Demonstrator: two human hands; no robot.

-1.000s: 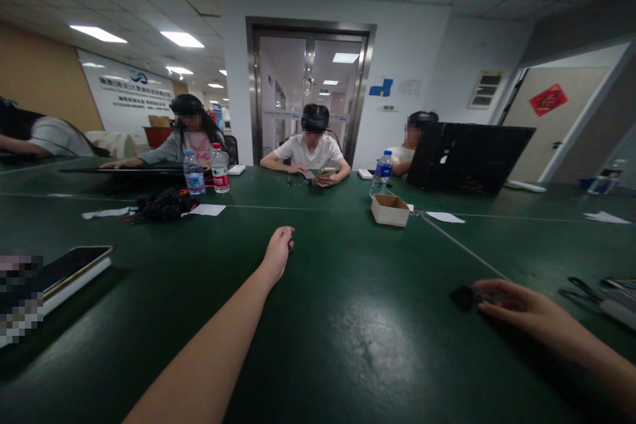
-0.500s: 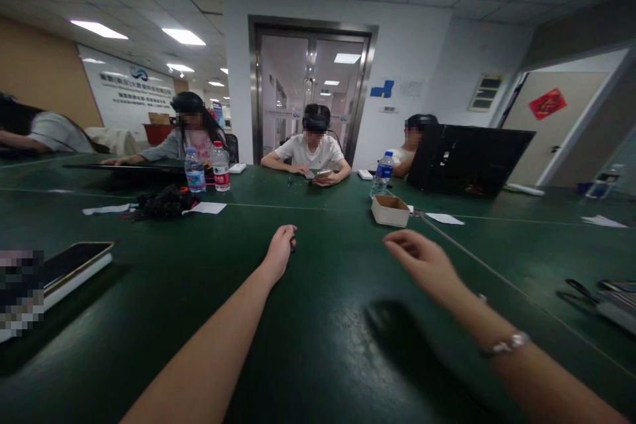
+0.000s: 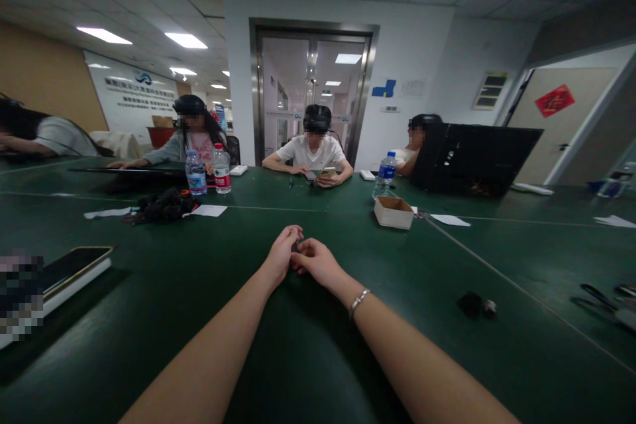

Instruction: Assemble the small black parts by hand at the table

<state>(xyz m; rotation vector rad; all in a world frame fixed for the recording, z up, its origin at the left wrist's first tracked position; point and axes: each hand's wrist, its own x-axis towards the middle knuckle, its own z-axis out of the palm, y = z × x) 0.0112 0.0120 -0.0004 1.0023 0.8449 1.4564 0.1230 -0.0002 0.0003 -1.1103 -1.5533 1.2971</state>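
Dark object [image 3: 295, 247] between hands [image 3: 279, 256], tabletop [image 3: 407, 271] wide around, seam [image 3: 268, 208] beyond

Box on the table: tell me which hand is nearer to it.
Right: the right hand is left of the box, on its near side; the left hand is farther left.

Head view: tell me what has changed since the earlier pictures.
The right hand has left the small black item at right and swung left to the left hand, meeting it at the dark object it holds. The left hand and the open box stayed put.
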